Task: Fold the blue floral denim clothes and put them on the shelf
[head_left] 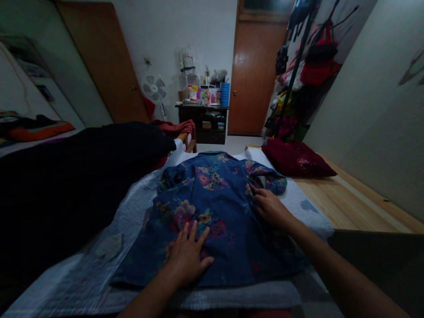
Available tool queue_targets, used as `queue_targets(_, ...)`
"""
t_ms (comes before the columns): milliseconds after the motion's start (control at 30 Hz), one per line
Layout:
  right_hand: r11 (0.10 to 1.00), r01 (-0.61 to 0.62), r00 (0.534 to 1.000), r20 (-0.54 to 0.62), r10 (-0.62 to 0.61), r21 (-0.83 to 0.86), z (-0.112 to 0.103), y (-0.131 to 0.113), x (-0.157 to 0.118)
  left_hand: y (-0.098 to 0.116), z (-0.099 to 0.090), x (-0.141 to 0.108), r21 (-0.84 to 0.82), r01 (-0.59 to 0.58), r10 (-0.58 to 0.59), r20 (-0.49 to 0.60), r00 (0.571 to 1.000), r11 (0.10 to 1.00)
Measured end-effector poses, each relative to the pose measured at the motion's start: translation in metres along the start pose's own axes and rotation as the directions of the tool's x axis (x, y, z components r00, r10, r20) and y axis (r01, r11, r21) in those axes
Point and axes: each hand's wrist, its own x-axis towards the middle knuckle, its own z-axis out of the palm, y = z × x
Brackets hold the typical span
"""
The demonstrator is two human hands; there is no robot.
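A blue floral shirt (225, 207) lies spread out, collar at the far end and hem towards me. Its short sleeves stick out to both sides, and the right side is creased near the armpit. My left hand (188, 256) rests flat on the lower left of the shirt with its fingers spread. At the right edge, just below the sleeve, my right hand (271, 207) has its fingers closed on the fabric. Beneath the shirt is a white cloth (132, 207) with grey patches.
Dark fabric (82, 176) is heaped on the left. A maroon folded cloth or cushion (298, 158) sits on a wooden surface (318, 194) to the right. Farther back are a fan (154, 88), a dark cabinet (202, 126), a wooden door (253, 75) and hanging bags (319, 70).
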Motion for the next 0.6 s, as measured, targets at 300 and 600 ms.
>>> queue_targets(300,0.671,-0.699,0.685,0.04,0.728,-0.247,-0.02,0.099,0.062,0.005,-0.016,0.066,0.022,-0.245,0.246,-0.156,0.957,0.969)
queue_targets(600,0.84,-0.529,0.84,0.069,0.538,-0.12,-0.049,0.14,0.089,-0.011,-0.021,0.099,0.011,-0.216,0.216,-0.038,0.976,0.976)
